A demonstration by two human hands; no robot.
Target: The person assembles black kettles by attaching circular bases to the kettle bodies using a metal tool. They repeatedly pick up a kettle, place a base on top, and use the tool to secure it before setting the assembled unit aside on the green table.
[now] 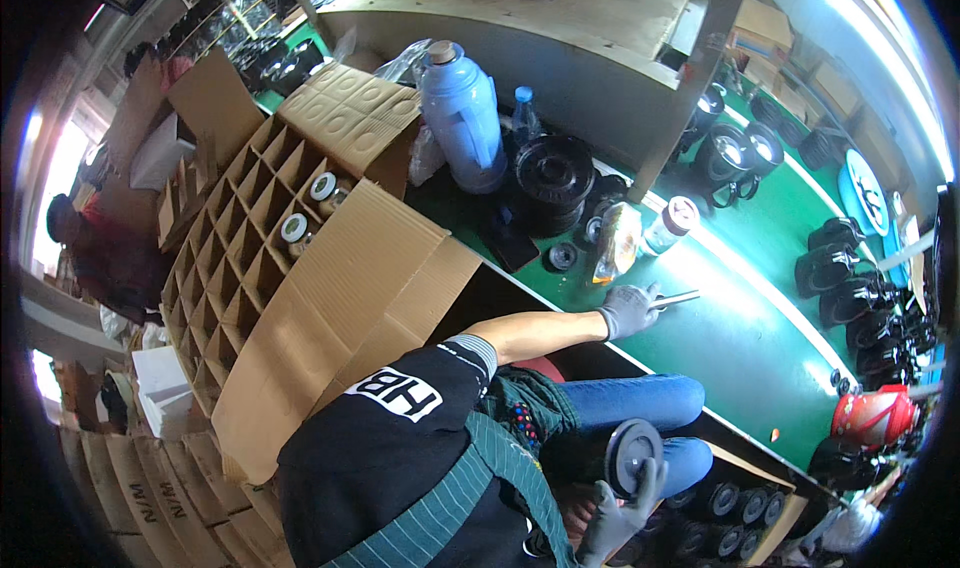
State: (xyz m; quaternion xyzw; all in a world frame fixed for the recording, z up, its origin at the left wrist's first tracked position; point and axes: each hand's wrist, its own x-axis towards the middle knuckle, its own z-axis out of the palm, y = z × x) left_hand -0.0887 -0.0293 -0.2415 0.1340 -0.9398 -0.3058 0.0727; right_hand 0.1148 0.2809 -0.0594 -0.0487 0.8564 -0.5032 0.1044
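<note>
Black shirt (340, 458) closest; right hand (618, 525) touches a black disc (634, 453) above the lap, grip too dim to tell; left hand (628, 313) closes round a silver rod (678, 298), apart from it. Seemingly midway: boxed dark discs (753, 506) likely await; open room spans the green bench (735, 363) to its near edge

Grey-gloved hands (628, 311), black shirt (350, 468), green striped apron (450, 488), blue jeans (640, 400)

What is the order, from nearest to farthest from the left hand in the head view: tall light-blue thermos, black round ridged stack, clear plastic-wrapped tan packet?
1. Clear plastic-wrapped tan packet: just above the left hand.
2. Black round ridged stack: farther, up-left of the packet.
3. Tall light-blue thermos: farthest, leftmost of the three.
</note>
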